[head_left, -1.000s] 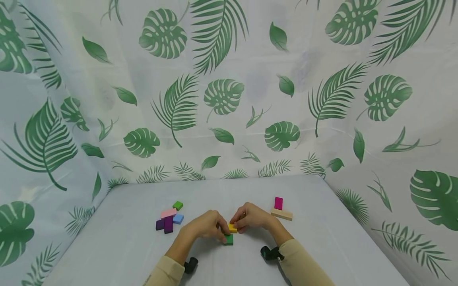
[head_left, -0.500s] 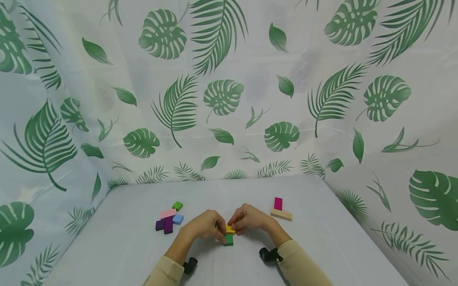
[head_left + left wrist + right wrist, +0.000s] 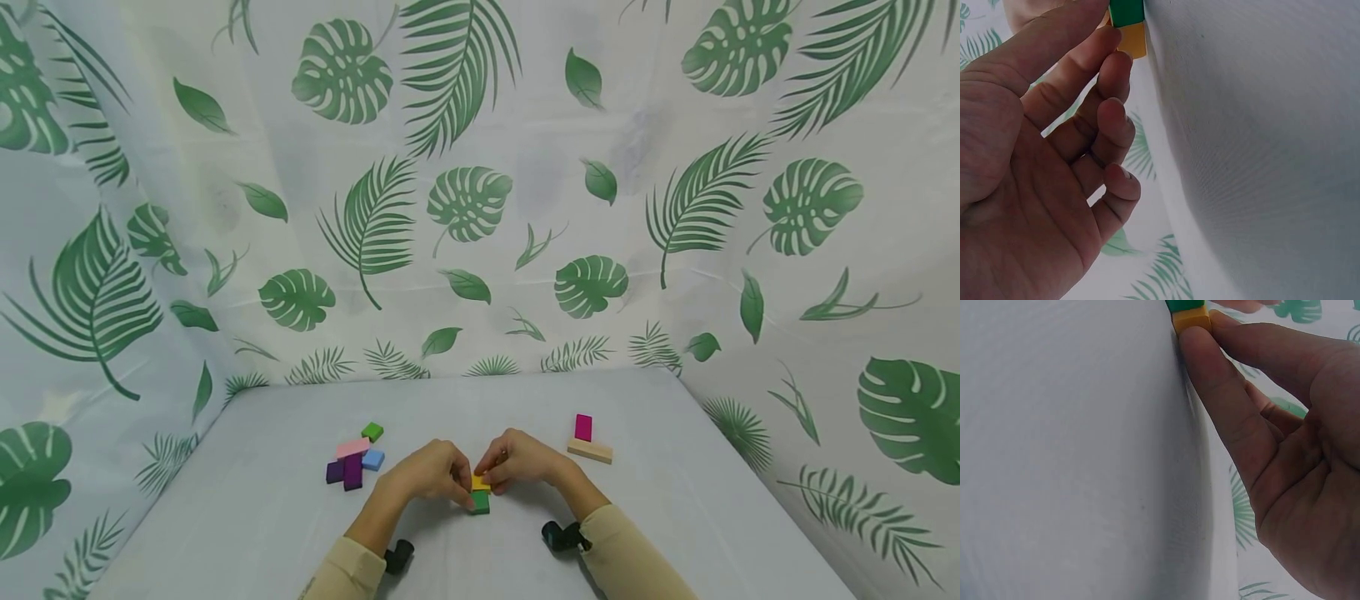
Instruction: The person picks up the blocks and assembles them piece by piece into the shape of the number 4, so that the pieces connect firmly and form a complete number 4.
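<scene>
In the head view, a green block [image 3: 480, 502] lies on the white cloth between the hands, with a yellow block [image 3: 481, 483] right behind it. The left hand [image 3: 431, 473] holds the green block at its left side, its thumb near the front and index finger farther back. From the right, the right hand [image 3: 525, 460] pinches the yellow block between thumb and index finger. Both wrist views show the green block [image 3: 1127, 11] and the yellow block [image 3: 1191, 320] end to end with their faces meeting. The left hand's other fingers [image 3: 1116, 128] are loosely bent.
To the left lies a group of blocks: light green [image 3: 372, 432], pink [image 3: 353, 448], blue [image 3: 373, 460], dark purple [image 3: 335, 472] and purple [image 3: 352, 472]. At right, a magenta block [image 3: 583, 427] stands behind a long plain wood block [image 3: 590, 451]. A leaf-print curtain [image 3: 480, 208] surrounds the table.
The right hand has slid the yellow block slightly left and nearer, so it now lines up behind the green block. The left hand and the green block have hardly moved.
</scene>
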`<state>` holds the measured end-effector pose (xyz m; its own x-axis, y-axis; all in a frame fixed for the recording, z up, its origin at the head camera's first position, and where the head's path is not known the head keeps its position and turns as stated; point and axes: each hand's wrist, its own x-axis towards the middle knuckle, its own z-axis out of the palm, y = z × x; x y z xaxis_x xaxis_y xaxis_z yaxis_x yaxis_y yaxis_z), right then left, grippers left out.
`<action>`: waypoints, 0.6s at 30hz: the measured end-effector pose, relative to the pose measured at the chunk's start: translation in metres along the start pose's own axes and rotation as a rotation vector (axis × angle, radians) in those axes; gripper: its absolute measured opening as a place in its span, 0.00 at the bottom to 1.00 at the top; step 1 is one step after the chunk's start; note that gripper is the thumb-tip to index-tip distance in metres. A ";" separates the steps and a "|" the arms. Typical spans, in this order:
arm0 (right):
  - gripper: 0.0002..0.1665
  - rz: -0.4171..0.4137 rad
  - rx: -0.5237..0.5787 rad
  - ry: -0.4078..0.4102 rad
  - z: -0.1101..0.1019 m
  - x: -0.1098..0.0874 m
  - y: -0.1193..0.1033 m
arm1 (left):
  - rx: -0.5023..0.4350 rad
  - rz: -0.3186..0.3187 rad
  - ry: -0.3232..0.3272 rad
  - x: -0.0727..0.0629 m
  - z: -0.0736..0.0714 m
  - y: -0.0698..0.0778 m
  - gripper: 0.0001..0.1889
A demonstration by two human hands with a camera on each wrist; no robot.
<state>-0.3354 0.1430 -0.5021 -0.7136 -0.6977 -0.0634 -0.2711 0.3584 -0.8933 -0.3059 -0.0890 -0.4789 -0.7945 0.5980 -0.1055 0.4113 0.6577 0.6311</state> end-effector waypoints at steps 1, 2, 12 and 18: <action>0.08 0.000 -0.003 0.001 0.000 0.000 -0.001 | 0.002 -0.001 0.000 0.000 0.000 0.000 0.11; 0.08 0.001 -0.005 0.002 0.001 -0.001 -0.002 | 0.003 -0.001 0.000 0.000 0.000 0.000 0.11; 0.08 0.013 -0.002 0.002 0.002 0.000 -0.003 | -0.003 0.000 0.000 -0.001 0.000 0.001 0.11; 0.08 0.007 -0.003 -0.010 0.002 0.000 -0.001 | -0.001 0.002 -0.006 0.000 0.000 0.000 0.11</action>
<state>-0.3344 0.1413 -0.5019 -0.7092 -0.7012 -0.0739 -0.2678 0.3648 -0.8917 -0.3063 -0.0891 -0.4791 -0.7910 0.6020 -0.1088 0.4122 0.6559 0.6323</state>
